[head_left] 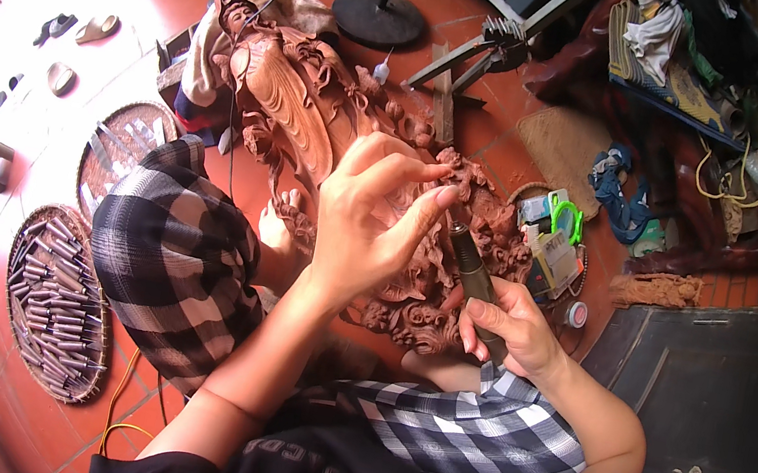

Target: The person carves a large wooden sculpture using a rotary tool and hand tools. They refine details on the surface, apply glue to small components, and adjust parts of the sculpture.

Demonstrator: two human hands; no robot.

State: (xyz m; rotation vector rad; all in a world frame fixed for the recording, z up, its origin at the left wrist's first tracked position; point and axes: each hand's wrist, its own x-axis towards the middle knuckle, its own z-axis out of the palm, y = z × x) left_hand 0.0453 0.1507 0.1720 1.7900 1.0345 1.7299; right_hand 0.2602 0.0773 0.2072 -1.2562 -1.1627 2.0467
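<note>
My right hand (513,331) is wrapped around a dark green rotary tool handpiece (471,270), its metal tip tilted up and to the left. My left hand (370,215) is raised just left of that tip, thumb and forefinger drawn together in a pinch. Whatever sits between those fingertips, if anything, is too small to make out. Beyond and beneath both hands lies a reddish-brown wood carving (274,84) of a robed figure, with dense curling relief (424,324) at its near end. My hands hide part of its middle.
Plaid cloth (166,251) covers my bent legs. At left, a woven basket (100,360) holds several tool bits; another basket (86,178) holds flat pieces. A round black stand base (375,18) is behind, small boxes (550,260) at right, a dark panel (699,420) at near right.
</note>
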